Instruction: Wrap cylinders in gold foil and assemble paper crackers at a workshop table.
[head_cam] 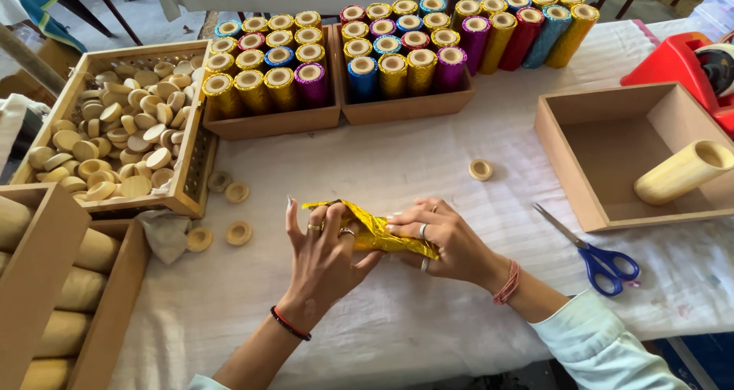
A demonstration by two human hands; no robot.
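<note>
A tube wrapped in crinkled gold foil (365, 223) lies low over the white cloth (428, 153) near the front of the table. My left hand (325, 256) cups its left end, fingers spread over the foil. My right hand (447, 237) grips the right end from above. Both hands wear rings. A small wooden ring cap (480, 169) lies on the cloth beyond the hands.
A wooden tray of several wooden caps (115, 130) stands at the left, loose caps (238, 232) beside it. Two boxes of foil-wrapped tubes (336, 61) line the back. A wooden box (612, 149) holds a bare tube (682, 173). Blue scissors (600, 258) lie right. A red tape dispenser (688, 61) sits far right.
</note>
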